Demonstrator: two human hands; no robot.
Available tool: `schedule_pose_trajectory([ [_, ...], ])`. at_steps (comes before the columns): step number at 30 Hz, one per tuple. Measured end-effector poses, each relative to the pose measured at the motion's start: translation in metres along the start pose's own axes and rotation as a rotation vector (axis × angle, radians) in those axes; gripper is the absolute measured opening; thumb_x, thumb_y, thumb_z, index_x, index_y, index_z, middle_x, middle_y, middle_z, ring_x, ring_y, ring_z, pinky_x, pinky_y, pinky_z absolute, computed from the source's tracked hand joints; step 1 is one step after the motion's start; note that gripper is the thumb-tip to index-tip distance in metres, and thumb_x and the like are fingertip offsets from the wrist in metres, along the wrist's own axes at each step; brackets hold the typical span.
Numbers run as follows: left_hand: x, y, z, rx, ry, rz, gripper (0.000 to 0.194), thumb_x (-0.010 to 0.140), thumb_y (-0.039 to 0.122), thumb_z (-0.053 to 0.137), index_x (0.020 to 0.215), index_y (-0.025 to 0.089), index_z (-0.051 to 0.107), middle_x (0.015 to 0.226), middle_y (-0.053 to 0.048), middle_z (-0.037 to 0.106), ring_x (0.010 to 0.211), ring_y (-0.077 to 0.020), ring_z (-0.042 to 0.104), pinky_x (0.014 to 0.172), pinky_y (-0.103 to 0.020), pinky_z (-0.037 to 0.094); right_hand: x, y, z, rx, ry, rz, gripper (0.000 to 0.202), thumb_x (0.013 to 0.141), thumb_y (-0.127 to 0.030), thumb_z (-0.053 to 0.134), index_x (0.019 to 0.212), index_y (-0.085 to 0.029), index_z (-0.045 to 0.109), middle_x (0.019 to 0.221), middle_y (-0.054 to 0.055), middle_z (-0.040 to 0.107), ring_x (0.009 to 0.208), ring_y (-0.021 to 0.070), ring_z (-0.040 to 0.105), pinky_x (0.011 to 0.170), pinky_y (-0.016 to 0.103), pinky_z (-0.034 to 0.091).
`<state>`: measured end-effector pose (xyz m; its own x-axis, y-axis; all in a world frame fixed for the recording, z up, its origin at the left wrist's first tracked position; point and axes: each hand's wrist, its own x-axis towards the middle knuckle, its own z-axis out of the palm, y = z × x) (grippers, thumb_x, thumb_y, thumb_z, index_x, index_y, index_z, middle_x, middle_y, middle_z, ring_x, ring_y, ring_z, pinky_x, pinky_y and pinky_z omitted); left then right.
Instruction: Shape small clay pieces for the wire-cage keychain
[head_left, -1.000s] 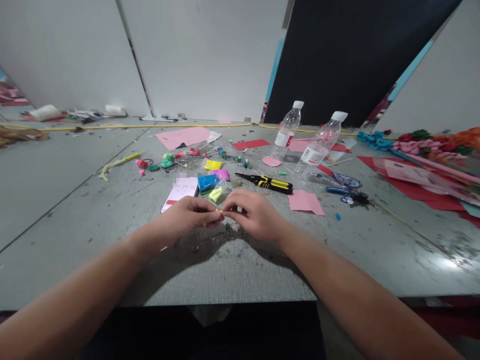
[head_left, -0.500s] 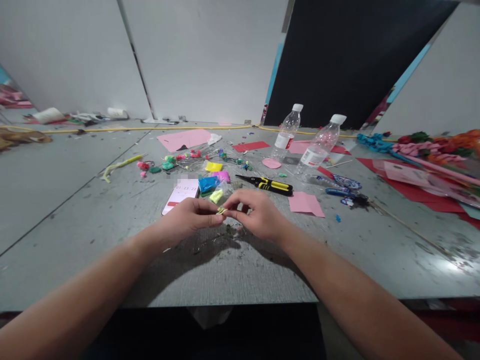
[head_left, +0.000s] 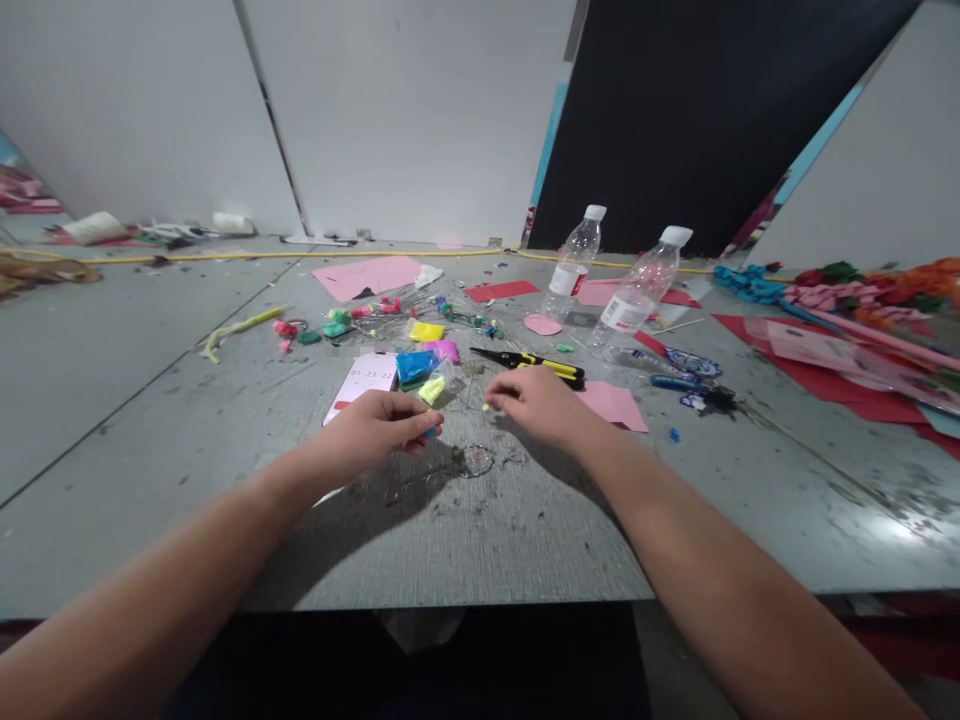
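My left hand point(head_left: 379, 432) is closed in a pinch beside the phone, with a small blue piece point(head_left: 430, 433) showing at its fingertips. Apart from it, to the right, my right hand point(head_left: 540, 402) pinches a tiny bit of yellow clay point(head_left: 486, 407) low over the table. Between and below the hands lies a thin wire loop point(head_left: 477, 460). Just beyond them are a blue clay packet point(head_left: 415, 368), a yellow clay lump point(head_left: 432, 390) in clear film and a pink packet point(head_left: 444, 351). The black and yellow pliers point(head_left: 551, 372) lie behind my right hand, which partly covers the pink paper square point(head_left: 616, 405).
A phone point(head_left: 367, 376) showing a timer lies left of the packets. Two clear plastic bottles point(head_left: 576, 260) stand at the back right. Beaded wires point(head_left: 382, 310), a yellow-green strip point(head_left: 244, 328), red paper point(head_left: 502, 292) and blue-handled pliers point(head_left: 679, 384) are scattered around.
My hands were together, both fingering a small yellow-green piece. Now they have parted, the right moving right with the yellow bit, and the wire loop beneath shows more fully.
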<state>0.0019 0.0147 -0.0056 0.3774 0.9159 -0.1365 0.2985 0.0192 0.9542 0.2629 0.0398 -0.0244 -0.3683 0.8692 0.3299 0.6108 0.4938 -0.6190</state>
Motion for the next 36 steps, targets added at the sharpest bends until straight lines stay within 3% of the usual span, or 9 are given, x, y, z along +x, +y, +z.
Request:
schedule_pose_trajectory([
  [4,0.003,-0.005,0.000,-0.091,0.033,-0.025,0.038,0.085,0.058,0.081,0.080,0.021,0.084,0.090,-0.010,0.081,0.075,-0.0190,0.068,0.073,-0.035,0.058,0.000,0.003,0.011,-0.069,-0.115,0.029,0.030,0.085,-0.015,0.082,0.059,-0.022,0.069,0.060,0.001,0.066,0.057,0.0162,0.054,0.058,0.032,0.034],
  [8,0.004,-0.007,0.000,-0.130,0.036,-0.037,0.022,0.077,0.044,0.089,0.075,0.023,0.086,0.092,-0.011,0.083,0.087,-0.0233,0.073,0.082,-0.037,0.061,0.000,0.002,0.010,-0.089,-0.074,0.030,0.020,0.079,-0.010,0.085,0.068,-0.022,0.074,0.068,0.002,0.067,0.066,0.0175,0.056,0.062,0.031,0.035],
  [13,0.001,-0.002,0.002,-0.112,0.041,-0.030,0.011,0.073,0.033,0.090,0.080,0.025,0.088,0.090,-0.008,0.085,0.087,-0.0229,0.075,0.086,-0.038,0.060,-0.002,-0.018,0.013,-0.001,0.005,-0.028,0.009,0.095,-0.023,0.075,0.087,-0.020,0.078,0.081,0.004,0.071,0.074,0.0185,0.061,0.068,0.032,0.043],
  [16,-0.002,0.000,0.003,-0.060,0.058,-0.011,0.016,0.067,0.028,0.092,0.081,0.024,0.087,0.085,-0.005,0.084,0.083,-0.0224,0.075,0.083,-0.037,0.059,-0.007,-0.036,0.026,0.111,-0.028,-0.075,0.014,0.101,-0.030,0.070,0.105,-0.019,0.079,0.097,0.006,0.078,0.081,0.0180,0.068,0.068,0.029,0.048],
  [19,-0.003,0.001,0.004,-0.004,0.090,0.008,0.020,0.064,0.027,0.092,0.081,0.023,0.084,0.084,-0.005,0.083,0.080,-0.0238,0.075,0.078,-0.036,0.058,-0.011,-0.046,0.036,0.176,-0.061,-0.101,0.014,0.103,-0.027,0.068,0.106,-0.018,0.079,0.098,0.006,0.080,0.082,0.0177,0.070,0.071,0.030,0.051],
  [22,-0.004,0.000,0.005,0.044,0.136,0.039,0.018,0.066,0.028,0.091,0.080,0.021,0.082,0.101,-0.008,0.084,0.086,-0.0254,0.077,0.080,-0.038,0.059,-0.012,-0.046,0.039,0.191,-0.061,-0.115,0.012,0.102,-0.019,0.068,0.102,-0.017,0.080,0.099,0.008,0.079,0.089,0.0197,0.071,0.079,0.032,0.051],
  [26,-0.003,-0.001,0.006,0.095,0.172,0.111,0.009,0.071,0.028,0.087,0.079,0.023,0.086,0.123,-0.010,0.081,0.107,-0.0291,0.075,0.099,-0.044,0.057,-0.012,-0.040,0.036,0.191,-0.053,-0.132,0.013,0.101,-0.017,0.070,0.094,-0.018,0.080,0.093,0.007,0.078,0.089,0.0206,0.069,0.083,0.035,0.050],
  [31,-0.001,-0.003,0.006,0.114,0.168,0.143,0.010,0.077,0.028,0.083,0.085,0.025,0.089,0.113,-0.009,0.084,0.113,-0.0303,0.073,0.102,-0.046,0.056,-0.012,-0.043,0.036,0.205,-0.021,-0.132,0.013,0.100,-0.017,0.070,0.091,-0.019,0.080,0.092,0.006,0.076,0.090,0.0206,0.068,0.086,0.036,0.049],
  [36,-0.004,-0.002,0.008,0.077,0.142,0.107,0.010,0.080,0.030,0.082,0.080,0.021,0.086,0.073,-0.005,0.081,0.071,-0.0212,0.072,0.071,-0.035,0.059,-0.013,-0.046,0.038,0.274,-0.022,-0.045,0.021,0.102,-0.022,0.065,0.084,-0.018,0.077,0.080,0.004,0.074,0.076,0.0182,0.067,0.073,0.033,0.051],
])
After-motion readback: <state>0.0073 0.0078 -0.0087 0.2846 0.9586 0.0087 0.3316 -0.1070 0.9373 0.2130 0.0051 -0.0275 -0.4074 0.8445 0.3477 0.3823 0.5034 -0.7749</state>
